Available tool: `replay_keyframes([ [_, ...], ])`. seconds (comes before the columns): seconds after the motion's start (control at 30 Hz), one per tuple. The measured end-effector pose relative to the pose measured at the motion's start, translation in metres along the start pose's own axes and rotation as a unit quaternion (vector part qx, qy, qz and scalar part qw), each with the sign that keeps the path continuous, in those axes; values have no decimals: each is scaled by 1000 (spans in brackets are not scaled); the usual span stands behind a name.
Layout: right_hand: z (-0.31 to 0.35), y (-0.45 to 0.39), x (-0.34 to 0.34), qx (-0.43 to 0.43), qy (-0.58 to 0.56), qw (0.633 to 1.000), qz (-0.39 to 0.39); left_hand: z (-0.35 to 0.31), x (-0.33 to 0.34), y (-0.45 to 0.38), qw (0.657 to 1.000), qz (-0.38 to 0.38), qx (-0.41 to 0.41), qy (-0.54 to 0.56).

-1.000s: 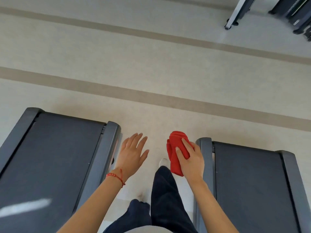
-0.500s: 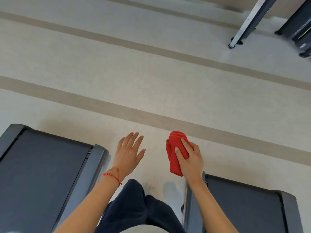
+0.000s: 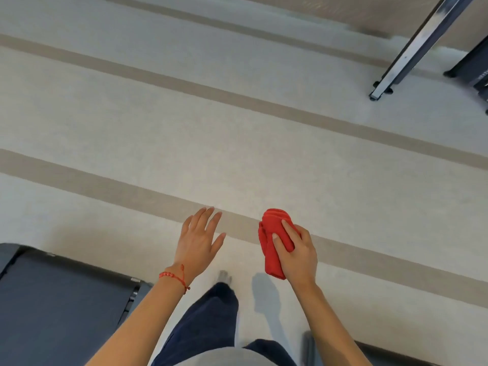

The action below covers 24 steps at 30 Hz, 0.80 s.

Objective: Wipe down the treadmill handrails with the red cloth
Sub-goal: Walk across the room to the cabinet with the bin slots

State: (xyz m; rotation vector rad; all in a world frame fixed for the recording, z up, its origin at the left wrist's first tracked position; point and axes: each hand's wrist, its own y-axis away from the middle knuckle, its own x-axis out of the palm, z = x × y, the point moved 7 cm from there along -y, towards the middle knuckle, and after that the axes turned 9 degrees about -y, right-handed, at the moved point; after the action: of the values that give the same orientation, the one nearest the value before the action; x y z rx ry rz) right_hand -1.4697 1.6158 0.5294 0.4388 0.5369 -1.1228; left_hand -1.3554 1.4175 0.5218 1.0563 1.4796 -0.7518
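My right hand (image 3: 298,253) grips a folded red cloth (image 3: 274,239), held in the air over the pale floor. My left hand (image 3: 198,239) hovers beside it, empty, fingers spread, a red bead bracelet on the wrist. The rear end of one treadmill deck (image 3: 58,299) lies at the lower left. A sliver of a second treadmill (image 3: 375,352) shows at the bottom right, behind my right forearm. No handrail is in view.
My dark trouser legs (image 3: 208,320) step forward between the two decks. Beige stripes (image 3: 237,101) cross the pale floor ahead. A silver machine leg (image 3: 412,48) and dark gym equipment (image 3: 475,72) stand at the upper right.
The view has moved forward: both treadmill decks have slid down and toward the frame edges, and the silver machine leg has come closer. My hands keep their pose, cloth still held.
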Motion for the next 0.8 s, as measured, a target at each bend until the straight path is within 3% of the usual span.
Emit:
replay_keyframes([
  [0.4, 70, -183, 43, -54, -5, 998, 34, 61, -47, -156, 996, -65, -55, 7],
  [0.8, 140, -371, 112, -189, 18, 964, 187, 116, -63, -269, 963, -79, -254, 38],
])
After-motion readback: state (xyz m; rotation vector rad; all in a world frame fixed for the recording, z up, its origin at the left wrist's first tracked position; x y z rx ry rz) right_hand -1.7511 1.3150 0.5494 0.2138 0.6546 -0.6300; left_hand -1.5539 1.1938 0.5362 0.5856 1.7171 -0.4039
